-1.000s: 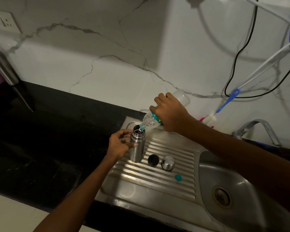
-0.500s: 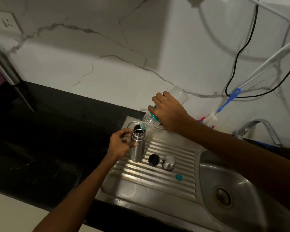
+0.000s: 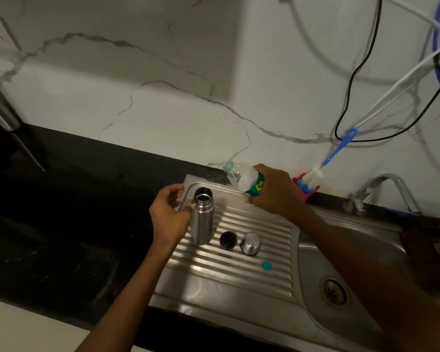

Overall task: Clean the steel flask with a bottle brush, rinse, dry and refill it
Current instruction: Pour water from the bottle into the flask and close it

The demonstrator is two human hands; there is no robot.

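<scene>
The steel flask (image 3: 202, 217) stands upright and uncapped on the ribbed drainboard (image 3: 239, 252), with liquid visible inside its mouth. My left hand (image 3: 169, 214) holds its left side, thumb at the neck. My right hand (image 3: 274, 193) grips a clear plastic bottle (image 3: 241, 177) with a green label, held behind and to the right of the flask, its open mouth pointing left. A black inner cap (image 3: 228, 240), a steel lid (image 3: 250, 243) and a small teal bottle cap (image 3: 267, 266) lie on the drainboard. The blue-handled bottle brush (image 3: 327, 161) leans against the wall.
The sink basin (image 3: 313, 252) with its drain (image 3: 333, 292) lies to the right, under a steel tap (image 3: 384, 185). A black countertop (image 3: 61, 212) stretches left. Cables and tubes hang on the marble wall at the right. A red holder (image 3: 301, 189) stands below the brush.
My right hand has lifted the plastic bottle off the flask's mouth and swung it back to the right, away from pouring. My left hand stays on the flask.
</scene>
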